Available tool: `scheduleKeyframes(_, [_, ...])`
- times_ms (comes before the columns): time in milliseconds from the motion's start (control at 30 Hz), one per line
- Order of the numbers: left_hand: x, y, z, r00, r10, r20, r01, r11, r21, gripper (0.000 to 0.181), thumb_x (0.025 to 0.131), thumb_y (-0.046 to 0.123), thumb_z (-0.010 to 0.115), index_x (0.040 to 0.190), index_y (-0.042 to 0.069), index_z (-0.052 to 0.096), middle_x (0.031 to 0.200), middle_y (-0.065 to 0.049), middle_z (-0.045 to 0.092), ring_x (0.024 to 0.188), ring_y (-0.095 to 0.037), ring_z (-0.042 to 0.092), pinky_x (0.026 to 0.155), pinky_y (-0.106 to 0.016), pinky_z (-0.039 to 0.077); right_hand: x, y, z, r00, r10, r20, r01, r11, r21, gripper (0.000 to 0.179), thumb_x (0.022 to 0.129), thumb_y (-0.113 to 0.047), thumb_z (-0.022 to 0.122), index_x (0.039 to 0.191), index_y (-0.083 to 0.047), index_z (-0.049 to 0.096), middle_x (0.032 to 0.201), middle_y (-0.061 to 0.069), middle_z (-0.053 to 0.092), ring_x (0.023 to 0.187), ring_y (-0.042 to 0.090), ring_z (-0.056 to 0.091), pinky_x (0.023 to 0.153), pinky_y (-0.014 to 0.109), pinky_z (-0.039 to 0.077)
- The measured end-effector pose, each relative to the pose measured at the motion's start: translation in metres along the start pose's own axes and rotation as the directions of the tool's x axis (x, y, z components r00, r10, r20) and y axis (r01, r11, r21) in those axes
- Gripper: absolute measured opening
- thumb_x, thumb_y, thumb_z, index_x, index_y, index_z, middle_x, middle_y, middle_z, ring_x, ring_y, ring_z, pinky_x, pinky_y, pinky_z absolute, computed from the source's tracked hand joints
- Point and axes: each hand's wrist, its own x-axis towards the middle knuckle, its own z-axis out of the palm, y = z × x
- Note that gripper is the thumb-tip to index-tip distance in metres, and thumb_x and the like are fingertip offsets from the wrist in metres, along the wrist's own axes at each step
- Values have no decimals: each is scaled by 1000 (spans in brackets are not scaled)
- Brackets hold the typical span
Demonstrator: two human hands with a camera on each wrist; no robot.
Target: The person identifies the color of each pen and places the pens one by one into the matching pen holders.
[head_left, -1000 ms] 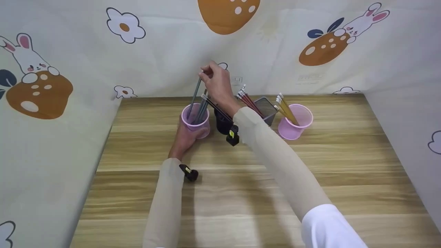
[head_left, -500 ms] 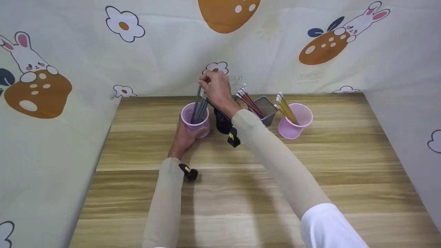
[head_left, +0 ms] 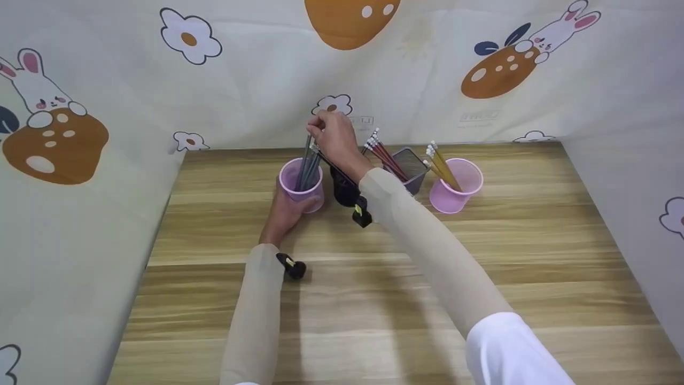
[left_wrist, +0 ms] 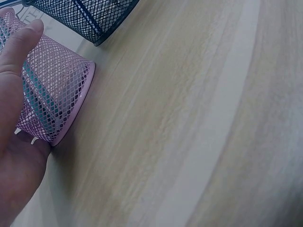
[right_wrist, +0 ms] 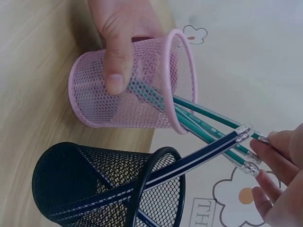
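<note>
In the head view my left hand (head_left: 283, 214) holds a pink mesh pencil cup (right_wrist: 166, 75) from the left, its thumb across the front wall. Several green pencils (right_wrist: 208, 135) lean inside, their ends sticking out past the rim. Above the cup, my right hand (head_left: 335, 138) pinches the top end of one green pencil (right_wrist: 218, 116), whose lower part is in the cup. Close by on the right stands a black mesh cup (right_wrist: 138, 194) with dark blue pencils (right_wrist: 184, 164), partly hidden behind the right forearm in the head view.
Farther right are a dark square mesh holder (head_left: 417, 184) with red pencils (head_left: 387, 158) and a second pink cup (head_left: 451, 203) with yellow pencils (head_left: 446, 168). All stand on a wooden table (head_left: 342, 299) near its back edge, before a printed cloth wall (head_left: 256, 80).
My right hand has come down, lowering the pinched green pencil deeper into the pink cup; it moved little in the last half second. The left hand has kept its grip on the cup.
</note>
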Motion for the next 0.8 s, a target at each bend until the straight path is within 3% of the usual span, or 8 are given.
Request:
scheduleKeyframes(400, [-1,-3,-2,1000,-8,-5,8,1000,-1,98,73,1,86,150,0,25,144,-23,48,135,-32,46,121,-39,31,1,7,3,1000,-21,18,23,993,-116,29,102,-21,58,126,-10,70,130,5,69,127,20,60,110,34,47])
scheduleKeyframes(633, [-4,4,-2,1000,-23,18,23,1000,-8,103,70,0,88,150,-1,23,149,-25,42,138,-35,41,123,-42,27,-9,16,-2,999,-45,8,45,999,-18,34,101,-23,59,132,-11,66,137,7,65,127,20,59,112,35,45])
scheduleKeyframes(800, [-13,2,-13,997,-54,53,49,994,93,117,66,5,92,155,4,16,156,-18,35,145,-28,35,126,-39,24,-31,30,-13,994,-80,-79,87,991,99,31,101,-23,57,128,-12,69,134,7,67,128,21,58,111,35,45])
